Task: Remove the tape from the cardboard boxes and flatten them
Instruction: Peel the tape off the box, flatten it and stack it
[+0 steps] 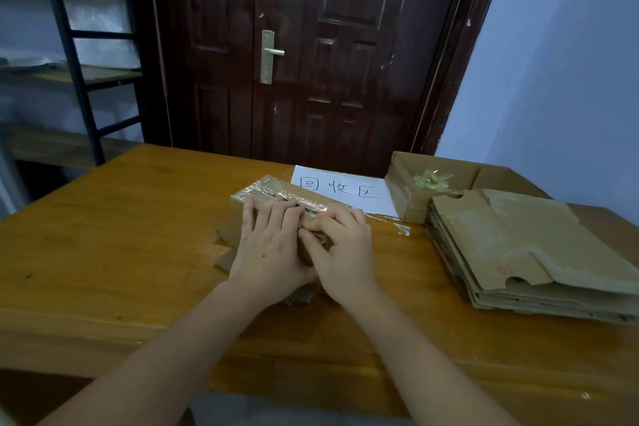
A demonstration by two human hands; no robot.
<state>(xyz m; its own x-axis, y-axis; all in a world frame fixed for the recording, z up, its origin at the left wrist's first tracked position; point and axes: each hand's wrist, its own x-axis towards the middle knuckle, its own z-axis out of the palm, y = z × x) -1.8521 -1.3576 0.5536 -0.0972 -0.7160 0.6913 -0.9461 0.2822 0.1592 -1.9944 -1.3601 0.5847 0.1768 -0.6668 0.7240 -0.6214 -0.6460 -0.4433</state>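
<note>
Cardboard box under both hands at the table's middle

Cardboard box [276, 199], small and brown, sits on the wooden table [121, 235] just in front of a white paper sign [345, 188] with handwritten characters. Its top is covered with shiny clear tape [273, 191], wrinkled and catching the light along the seam.

The left hand [268, 245] lies over the near side of the box, fingers nearly straight and slightly spread, tips resting on the taped top. The right hand [340, 252] sits beside it, touching it, with fingers curled; thumb and forefinger appear to pinch at the tape near the box's right end, though the exact grip is partly hidden by the knuckles. A loose strip of clear tape [397, 225] lies on the table just right of the box.

Scraps of brown cardboard [226, 254] show beneath and to the left of the hands.

To the right, a stack of flattened boxes [518, 252] rests near the table edge. Behind it stands an open box [411, 197] holding a crumpled wad of used tape [430, 180].

A dark wooden door [311, 45] rises behind the table, with a metal shelf rack [69, 45] at the far left
</note>
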